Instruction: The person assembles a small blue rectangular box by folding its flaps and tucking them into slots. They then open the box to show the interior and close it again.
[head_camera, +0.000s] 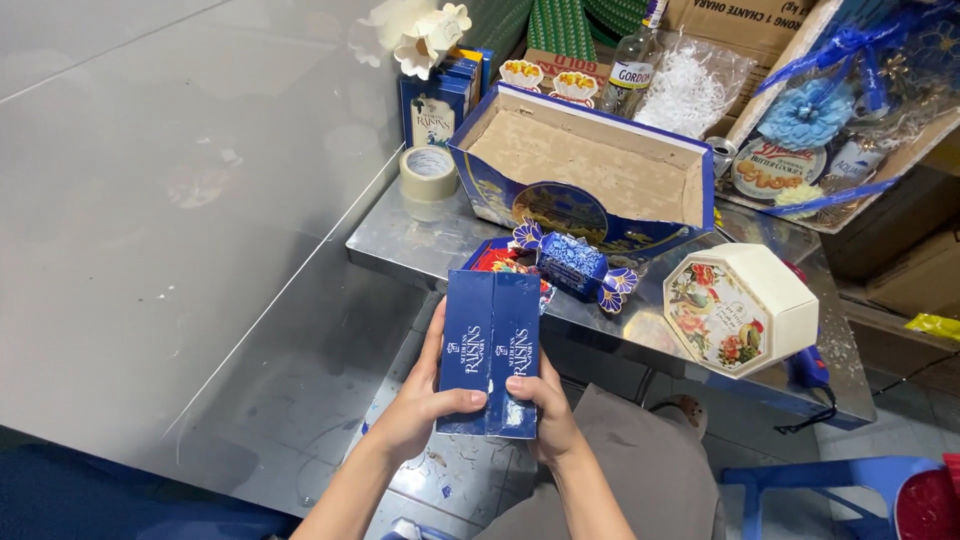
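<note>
The left hand (415, 405) and right hand (545, 410) grip two tall dark blue cardboard boxes (489, 350), pressed side by side so they line up, near the shiny metal table (400, 245).

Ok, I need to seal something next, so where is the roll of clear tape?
In the head view the tape roll stands at the metal table's far left corner, just left of the open blue box.

Left hand (415, 405) and right hand (545, 405) hold two blue boxes (489, 350) side by side. A metal table (400, 240) stands just beyond, bearing an open blue basket (575, 175).
</note>
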